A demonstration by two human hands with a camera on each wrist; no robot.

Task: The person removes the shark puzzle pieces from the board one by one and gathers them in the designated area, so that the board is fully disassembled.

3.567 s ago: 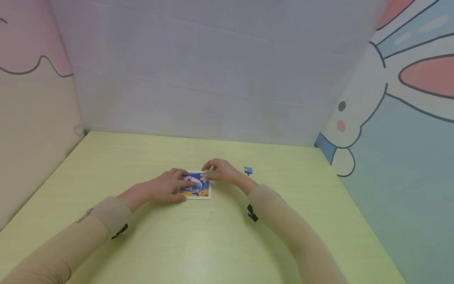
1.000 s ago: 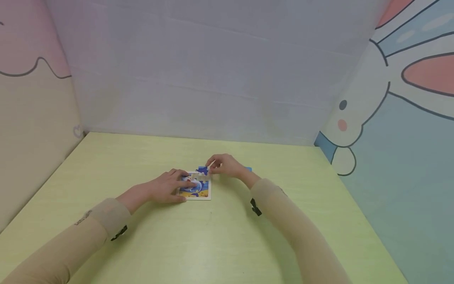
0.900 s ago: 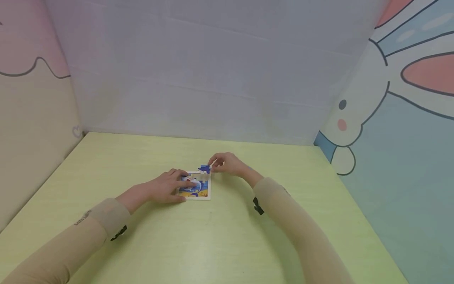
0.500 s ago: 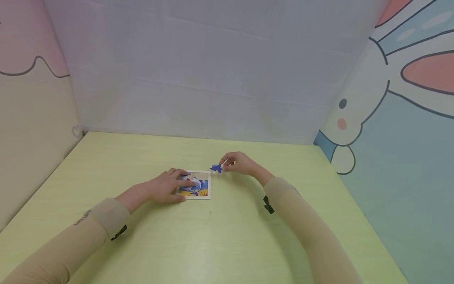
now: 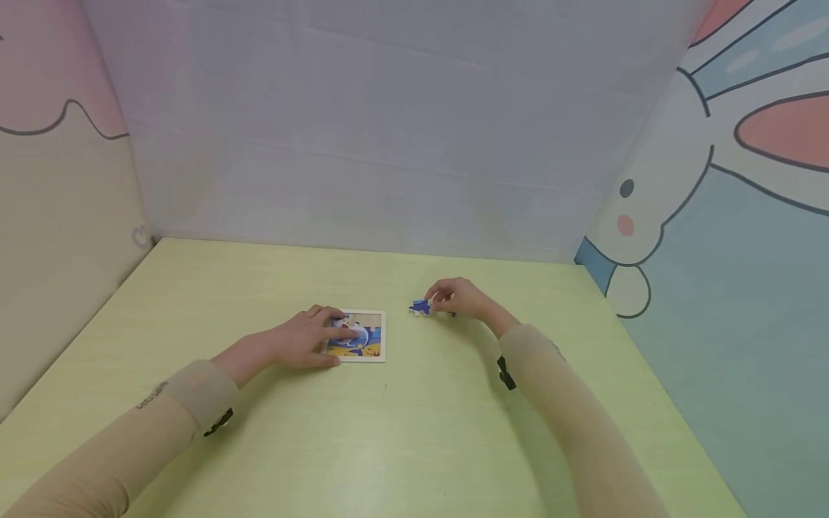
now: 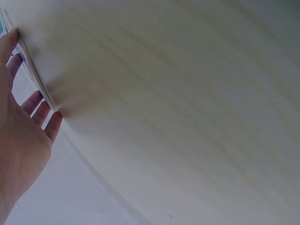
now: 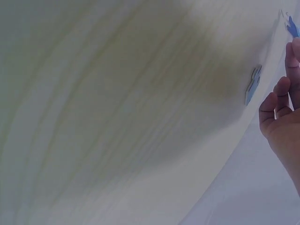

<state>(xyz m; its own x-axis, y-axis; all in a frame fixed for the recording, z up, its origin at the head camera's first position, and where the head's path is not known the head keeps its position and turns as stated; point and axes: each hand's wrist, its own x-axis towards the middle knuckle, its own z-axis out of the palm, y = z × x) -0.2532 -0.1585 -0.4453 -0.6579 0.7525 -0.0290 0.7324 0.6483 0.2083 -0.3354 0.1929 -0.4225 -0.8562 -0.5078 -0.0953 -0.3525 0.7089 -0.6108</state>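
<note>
My left hand [image 5: 307, 337] lies spread over the left side of a small jigsaw puzzle [image 5: 372, 351] in a white frame, fingers resting on picture and frame. The picture is blue and yellow with a white-and-blue animal; a tan strip of bare backing shows along its top. To the right of the frame, my right hand [image 5: 458, 298] pinches a dark blue puzzle piece [image 5: 419, 307] between thumb and fingertips. In the right wrist view that piece [image 7: 292, 28] shows at the top right edge. A second puzzle piece [image 7: 253, 85] lies on the table beneath the right hand, mostly hidden in the head view.
The pale yellow-green table [image 5: 363, 446] reaches back to a plain whitish wall [image 5: 363, 144]. At the right stands a panel with a painted rabbit [image 5: 648, 208], and at the left a pink and cream panel [image 5: 58, 187].
My right hand has lifted the dark blue piece from the puzzle's top and carried it rightward, baring the tan backing. The left hand has stayed on the puzzle.
</note>
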